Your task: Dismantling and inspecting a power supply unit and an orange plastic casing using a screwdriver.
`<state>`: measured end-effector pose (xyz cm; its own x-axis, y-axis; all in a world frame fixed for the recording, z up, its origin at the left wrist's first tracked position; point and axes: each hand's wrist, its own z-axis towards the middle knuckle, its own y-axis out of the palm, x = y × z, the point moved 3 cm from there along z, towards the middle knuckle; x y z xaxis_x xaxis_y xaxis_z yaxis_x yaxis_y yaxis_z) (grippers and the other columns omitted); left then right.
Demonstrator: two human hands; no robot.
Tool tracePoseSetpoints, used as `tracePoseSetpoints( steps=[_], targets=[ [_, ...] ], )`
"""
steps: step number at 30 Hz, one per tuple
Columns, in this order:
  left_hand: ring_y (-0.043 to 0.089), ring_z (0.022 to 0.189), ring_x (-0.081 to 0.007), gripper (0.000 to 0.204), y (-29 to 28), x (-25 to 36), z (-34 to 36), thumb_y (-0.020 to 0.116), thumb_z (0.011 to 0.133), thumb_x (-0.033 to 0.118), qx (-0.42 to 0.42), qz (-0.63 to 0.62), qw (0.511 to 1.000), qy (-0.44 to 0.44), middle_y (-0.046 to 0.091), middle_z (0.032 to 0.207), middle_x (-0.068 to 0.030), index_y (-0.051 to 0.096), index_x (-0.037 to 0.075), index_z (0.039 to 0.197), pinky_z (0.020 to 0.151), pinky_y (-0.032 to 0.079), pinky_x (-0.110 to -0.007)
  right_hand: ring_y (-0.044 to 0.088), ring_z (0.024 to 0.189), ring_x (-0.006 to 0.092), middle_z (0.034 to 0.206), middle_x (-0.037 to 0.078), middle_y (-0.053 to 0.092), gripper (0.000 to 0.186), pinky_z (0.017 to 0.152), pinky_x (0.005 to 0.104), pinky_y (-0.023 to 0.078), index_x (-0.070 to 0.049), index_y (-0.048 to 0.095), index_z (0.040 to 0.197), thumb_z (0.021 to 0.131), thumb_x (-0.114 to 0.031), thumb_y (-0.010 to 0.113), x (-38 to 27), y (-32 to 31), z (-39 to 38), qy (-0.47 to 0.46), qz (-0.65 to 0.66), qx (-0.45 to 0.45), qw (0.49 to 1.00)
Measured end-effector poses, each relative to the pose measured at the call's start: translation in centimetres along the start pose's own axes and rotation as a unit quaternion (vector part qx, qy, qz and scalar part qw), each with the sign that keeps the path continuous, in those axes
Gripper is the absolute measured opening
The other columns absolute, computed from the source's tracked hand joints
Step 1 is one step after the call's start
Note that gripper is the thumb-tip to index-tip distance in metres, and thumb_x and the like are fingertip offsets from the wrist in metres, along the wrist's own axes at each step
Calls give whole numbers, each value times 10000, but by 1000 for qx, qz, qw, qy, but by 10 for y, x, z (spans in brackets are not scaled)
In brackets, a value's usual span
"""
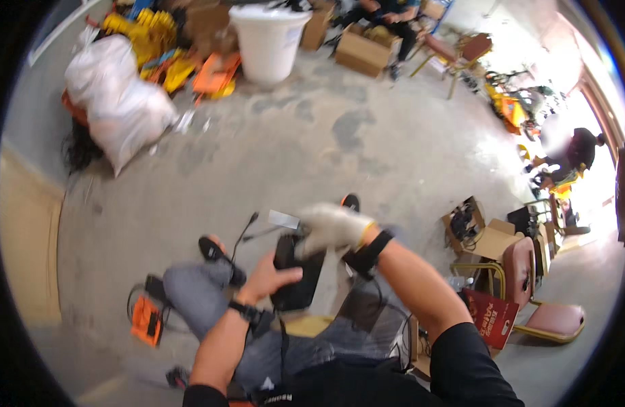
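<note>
Clamped on the black box (302,288), our bare left hand (260,279) lays its thumb across the face and keeps the fingers along the left side. We have the box tilted slightly, above and between our grey-clad legs (197,298). A white tag (283,218) shows just above it, beside the fingertips of our gloved right hand (334,227). That hand is blurred over the box's upper right corner, so we cannot tell whether its fingers are apart, together or gripping the tag.

Around us, from the left, a stuffed white sack (122,102) rests on the floor (258,149). An orange piece (146,321) lies beside our left leg. Next comes our dark left shoe (212,248), near thin black cables (242,235). Well beyond our hands stands a white bin (267,47), and to its right a cardboard box (363,53). Past our right forearm (424,285), a red box (492,317) sits just beside a pink padded chair (521,268).
</note>
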<state>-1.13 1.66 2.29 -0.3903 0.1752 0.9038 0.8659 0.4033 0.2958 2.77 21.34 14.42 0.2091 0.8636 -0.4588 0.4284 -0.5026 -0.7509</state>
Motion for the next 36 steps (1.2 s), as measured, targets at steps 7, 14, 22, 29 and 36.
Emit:
tracePoseSetpoints(
  steps=[7, 14, 22, 29, 36],
  targets=[
    [664, 1141, -231, 554, -76, 31, -25, 779, 880, 118, 234, -191, 940, 158, 673, 1265, -150, 554, -58, 1355, 1017, 530, -384, 547, 583, 78, 838, 34, 627, 454, 530, 257, 450, -46, 664, 1286, 1068, -416, 516, 36, -28, -33, 95, 426, 266, 860],
    [643, 1158, -229, 584, -105, 27, -41, 792, 885, 161, 393, -221, 875, 177, 655, 1285, -127, 542, -24, 1378, 1028, 512, -379, 585, 639, 136, 821, 48, 625, 265, 604, 299, 496, 12, 660, 1037, 981, -242, 610, 106, 43, 2, 203, 482, 252, 814],
    [632, 1194, -233, 526, -87, 21, -39, 724, 897, 64, 394, -238, 883, 89, 654, 1316, -123, 555, -35, 1385, 1065, 475, -377, 651, 590, 186, 693, 78, 643, 282, 533, 352, 543, 5, 674, 884, 906, -274, 638, 184, 139, 101, 282, 361, 226, 860],
    [632, 1225, -292, 601, -75, 12, -30, 742, 871, 68, 432, -200, 879, -34, 649, 1354, -105, 542, 9, 1434, 1056, 494, -440, 682, 962, 459, 944, 270, 715, 319, 869, 523, 533, -36, 721, 998, 938, -339, 642, 252, 257, 193, 378, 207, 199, 880],
    [639, 1177, -295, 776, -75, -1, -33, 872, 766, 309, 463, -154, 849, -206, 656, 1292, -86, 547, 27, 1412, 1030, 504, -445, 674, 1002, 440, 1045, 231, 701, 306, 879, 511, 538, -69, 681, 1111, 920, -304, 726, 268, 316, 235, 399, 148, 187, 885]
  ],
)
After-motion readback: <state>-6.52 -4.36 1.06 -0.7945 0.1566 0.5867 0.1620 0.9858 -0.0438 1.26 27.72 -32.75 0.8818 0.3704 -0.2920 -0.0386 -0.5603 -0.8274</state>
